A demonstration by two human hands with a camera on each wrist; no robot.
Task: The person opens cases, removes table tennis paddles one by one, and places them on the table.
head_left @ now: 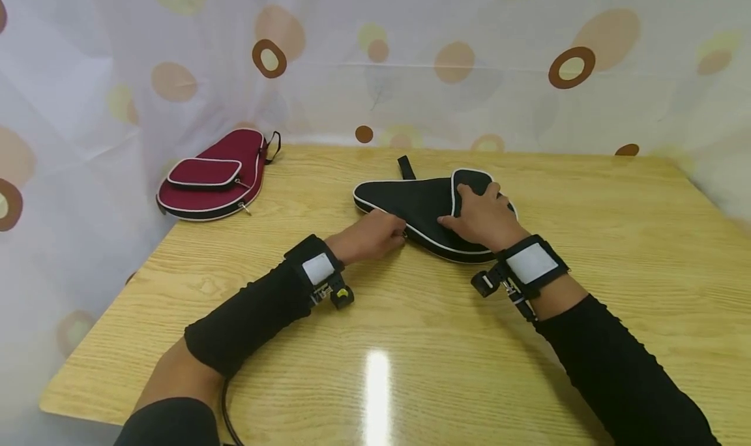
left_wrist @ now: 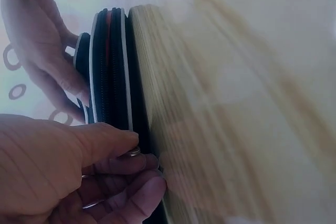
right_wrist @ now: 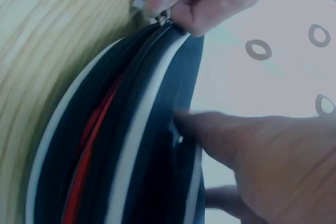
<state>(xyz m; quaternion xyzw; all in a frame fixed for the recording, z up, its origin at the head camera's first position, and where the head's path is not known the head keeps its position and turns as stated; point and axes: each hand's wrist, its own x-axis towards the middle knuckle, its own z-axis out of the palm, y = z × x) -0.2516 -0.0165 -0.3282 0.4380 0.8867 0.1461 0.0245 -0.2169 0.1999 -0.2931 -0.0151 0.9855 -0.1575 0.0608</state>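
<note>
A black paddle-shaped case [head_left: 405, 198] with white piping lies flat on the table, its narrow end to the left. My left hand [head_left: 369, 237] pinches the metal zipper pull [left_wrist: 134, 151] at the case's near edge. In the right wrist view, the zipper gapes and something red [right_wrist: 86, 161] shows inside; what it is I cannot tell. My right hand [head_left: 487, 218] rests spread over the wide end, its fingers on the raised pocket [head_left: 471, 180] and its thumb pressing the case beside it.
A dark red case [head_left: 217, 178] of similar shape, with its own pocket and zippers, lies at the table's back left. A short black strap [head_left: 406, 167] sticks out behind the black case. A patterned curtain [head_left: 411, 61] hangs behind the wooden table [head_left: 446, 341].
</note>
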